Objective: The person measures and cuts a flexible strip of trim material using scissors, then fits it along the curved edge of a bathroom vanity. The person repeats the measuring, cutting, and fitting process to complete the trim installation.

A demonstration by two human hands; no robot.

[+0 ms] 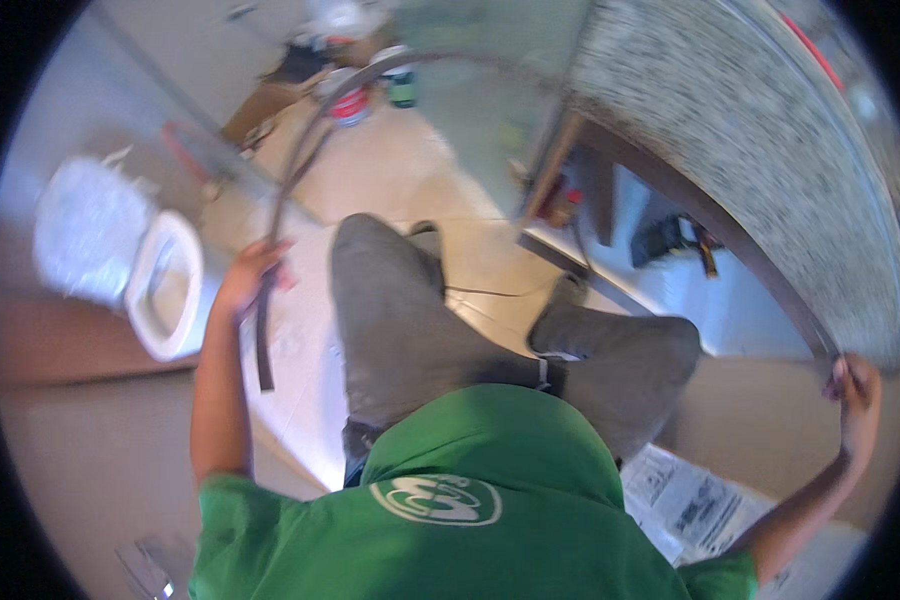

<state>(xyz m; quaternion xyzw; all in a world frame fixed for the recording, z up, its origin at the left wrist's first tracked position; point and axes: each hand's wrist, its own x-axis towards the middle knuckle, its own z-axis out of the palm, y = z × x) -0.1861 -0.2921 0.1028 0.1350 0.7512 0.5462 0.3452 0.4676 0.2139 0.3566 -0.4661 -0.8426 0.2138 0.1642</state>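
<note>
A long, thin, dark flexible strip [297,165] bows in a wide arc in front of me. My left hand [254,276] is closed around it, and a short free end hangs below the fist. From the top of the arc it runs to the right, toward the front edge of a speckled grey countertop [730,130]. There it meets a brown band along that edge, and I cannot tell whether the two are one piece. At the near right corner my right hand [854,388] pinches the strip's end against the edge.
Under the countertop an open cabinet [610,280] holds a black tool [665,240]. My bent legs [420,320] reach toward it. A toilet [170,285] stands left, its tank wrapped in plastic. Buckets [350,105] and cardboard lie farther off. Newspaper [695,505] covers floor at right.
</note>
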